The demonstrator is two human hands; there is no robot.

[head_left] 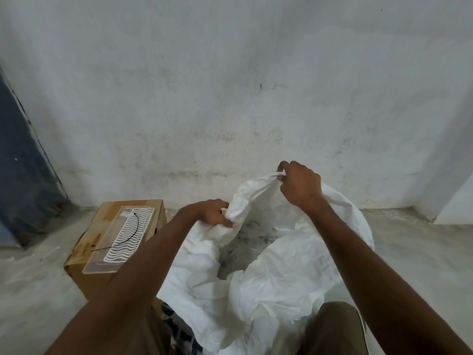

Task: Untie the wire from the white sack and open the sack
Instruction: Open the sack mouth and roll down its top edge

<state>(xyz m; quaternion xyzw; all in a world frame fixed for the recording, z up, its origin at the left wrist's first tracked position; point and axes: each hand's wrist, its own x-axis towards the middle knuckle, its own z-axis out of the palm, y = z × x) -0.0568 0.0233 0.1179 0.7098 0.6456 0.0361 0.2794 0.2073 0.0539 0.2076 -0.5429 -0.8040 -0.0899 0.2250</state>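
Note:
The white sack (pixel 289 262) stands on the floor in front of me with its mouth spread wide. Dark wiry bits show inside it. My left hand (pixel 212 212) grips the left part of the sack's rim. My right hand (pixel 299 183) pinches the far part of the rim and holds it raised. A thin black wire (pixel 133 233) lies loose on a clear plastic tray (pixel 112 254), which sits on a cardboard box (pixel 84 252) to the left of the sack.
A stained white wall (pixel 230 98) rises just behind the sack. A dark blue panel (pixel 23 160) leans at the far left. The grey concrete floor (pixel 409 252) stretches to the right. My knee (pixel 332 326) is at the bottom right.

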